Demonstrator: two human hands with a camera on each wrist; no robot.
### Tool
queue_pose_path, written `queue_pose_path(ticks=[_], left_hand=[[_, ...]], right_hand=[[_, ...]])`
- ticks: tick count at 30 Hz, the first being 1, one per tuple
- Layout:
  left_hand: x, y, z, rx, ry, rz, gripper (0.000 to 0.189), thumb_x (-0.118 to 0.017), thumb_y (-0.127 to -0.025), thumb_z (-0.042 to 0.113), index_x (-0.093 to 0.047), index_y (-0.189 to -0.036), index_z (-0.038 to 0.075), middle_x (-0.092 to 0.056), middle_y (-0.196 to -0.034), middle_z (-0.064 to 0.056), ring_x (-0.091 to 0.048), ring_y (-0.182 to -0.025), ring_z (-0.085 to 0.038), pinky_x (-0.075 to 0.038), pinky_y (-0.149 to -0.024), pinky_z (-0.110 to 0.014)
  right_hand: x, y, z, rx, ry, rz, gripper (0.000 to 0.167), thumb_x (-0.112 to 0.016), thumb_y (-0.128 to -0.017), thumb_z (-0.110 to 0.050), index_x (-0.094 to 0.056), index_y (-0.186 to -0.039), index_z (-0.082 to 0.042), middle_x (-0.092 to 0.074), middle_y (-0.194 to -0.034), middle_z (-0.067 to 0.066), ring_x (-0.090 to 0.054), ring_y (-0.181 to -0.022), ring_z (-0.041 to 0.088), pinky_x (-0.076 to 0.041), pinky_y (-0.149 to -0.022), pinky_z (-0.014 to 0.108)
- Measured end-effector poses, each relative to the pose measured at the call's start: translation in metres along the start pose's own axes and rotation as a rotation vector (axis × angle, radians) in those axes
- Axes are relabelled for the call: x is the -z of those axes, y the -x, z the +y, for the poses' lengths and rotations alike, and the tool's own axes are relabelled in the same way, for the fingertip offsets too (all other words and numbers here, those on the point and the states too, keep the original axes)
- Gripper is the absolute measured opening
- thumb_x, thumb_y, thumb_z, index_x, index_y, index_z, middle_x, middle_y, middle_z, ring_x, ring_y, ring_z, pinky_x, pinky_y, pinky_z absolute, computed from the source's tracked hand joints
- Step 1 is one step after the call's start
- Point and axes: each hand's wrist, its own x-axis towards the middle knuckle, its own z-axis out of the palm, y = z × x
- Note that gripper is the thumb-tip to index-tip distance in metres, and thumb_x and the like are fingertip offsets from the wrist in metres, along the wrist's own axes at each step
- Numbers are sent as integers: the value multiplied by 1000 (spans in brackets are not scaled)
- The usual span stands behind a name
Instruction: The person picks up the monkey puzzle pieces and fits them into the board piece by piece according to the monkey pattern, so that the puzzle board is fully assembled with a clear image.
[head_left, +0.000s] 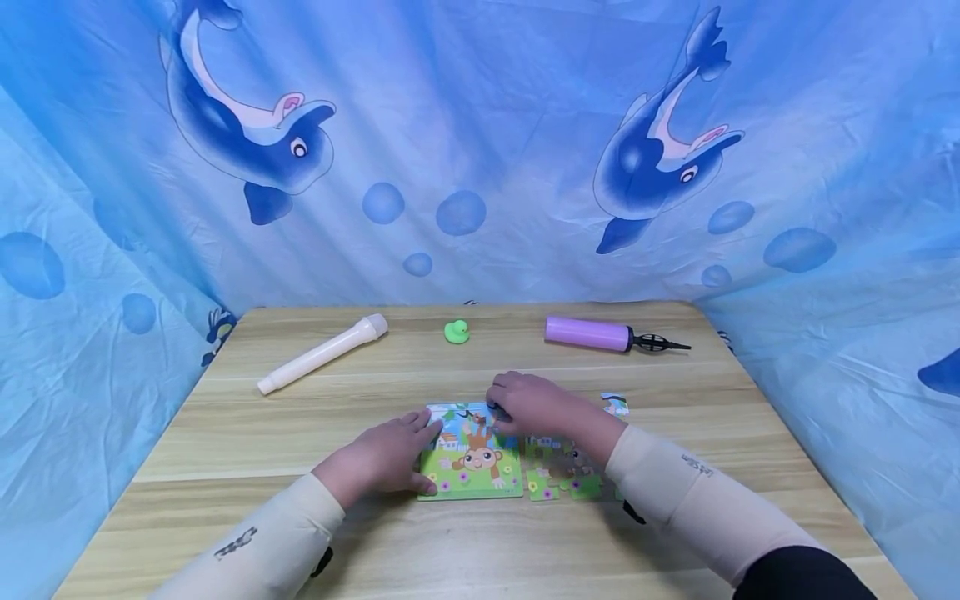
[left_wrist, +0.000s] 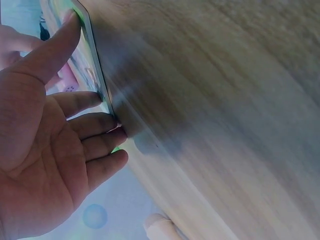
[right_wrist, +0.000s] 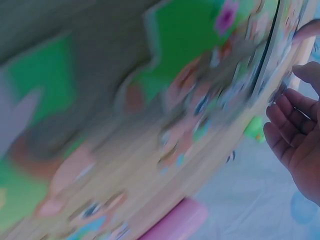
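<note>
A monkey picture puzzle in a flat tray (head_left: 480, 492) lies on the wooden table. My left hand (head_left: 386, 454) rests along its left side, the thumb on the lower left corner and the fingers, fairly straight, at the upper left edge. At the upper right corner, my right hand (head_left: 536, 406) pinches a small puzzle piece (right_wrist: 283, 87), which looks dark and is mostly hidden by the fingers. Several loose puzzle pieces (head_left: 543, 485), green with parts of a monkey, lie right of the tray, partly under my right forearm.
Behind the puzzle are a white stick-like tube (head_left: 322, 354) at the left, a green toy duck (head_left: 457, 332) in the middle and a purple hand pump (head_left: 588, 333) with a black nozzle at the right. A blue dolphin curtain (head_left: 480, 150) hangs around the table (head_left: 480, 550).
</note>
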Motion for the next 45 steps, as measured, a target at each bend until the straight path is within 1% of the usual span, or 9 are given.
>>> queue_pose_path(ticks=[4,7,16,20,28,34,38,41,45], left_hand=[[0,-1,0,-1,-13,0,93,-74,-78,58,-38,-151,12,-30,-159,-15,-33,-144,-37,-35,-113,-50],[0,-1,0,-3,-22,3,94,-74,-78,58,-39,-151,12,-31,-159,-16,-34,-144,-36,-36,-113,-50],[1,0,1,-12,-41,7,93,-75,-78,58,-40,-150,10,-32,-158,-18,-35,-143,-37,-38,-112,-50],[1,0,2,-24,-37,13,94,-75,-77,57,-41,-149,8,-33,-157,-19,-36,-142,-37,-38,-111,-49],[2,0,3,-14,-29,4,93,-75,-77,57,-41,-150,10,-32,-158,-18,-36,-142,-37,-38,-112,-49],[3,-2,2,-5,-39,0,93,-75,-78,57,-40,-150,10,-31,-158,-17,-35,-143,-36,-37,-112,-50],[4,-2,2,-9,-45,-3,93,-75,-78,57,-40,-150,9,-32,-158,-17,-35,-143,-36,-38,-112,-50],[3,-2,1,-8,-50,-3,94,-75,-78,58,-39,-150,10,-32,-158,-17,-35,-143,-36,-38,-112,-49],[2,-3,0,-5,-50,0,94,-75,-77,58,-40,-150,10,-32,-158,-18,-35,-143,-36,-38,-112,-49]], right_hand=[[-6,-14,-11,22,24,-29,27,-62,-92,-38,-63,-109,-16,-54,-96,-6,-48,-83,9,-49,-77,28],[-10,-22,-17,32,46,-40,26,-61,-93,-37,-62,-107,-16,-52,-94,-6,-48,-83,11,-48,-75,28],[-14,-34,-26,43,103,-60,27,-60,-95,-39,-64,-111,-17,-53,-94,-6,-49,-85,11,-48,-75,28],[-13,-35,-29,44,117,-64,27,-59,-97,-37,-66,-113,-16,-55,-95,-5,-50,-86,11,-49,-77,28],[-13,-37,-31,58,114,-50,28,-58,-98,-37,-68,-114,-15,-58,-99,-4,-54,-90,11,-51,-82,28],[-13,-38,-32,52,111,-62,26,-58,-99,-36,-69,-113,-17,-58,-99,-5,-53,-89,11,-51,-81,28],[-15,-37,-32,62,124,-63,26,-55,-100,-35,-70,-113,-18,-58,-102,-3,-51,-89,12,-50,-80,28],[-16,-35,-30,69,123,-66,29,-53,-101,-35,-69,-119,-17,-59,-110,-2,-53,-96,13,-50,-85,28],[-14,-32,-26,63,54,-72,35,-53,-102,-34,-64,-130,-15,-61,-119,0,-56,-109,13,-49,-96,29]])
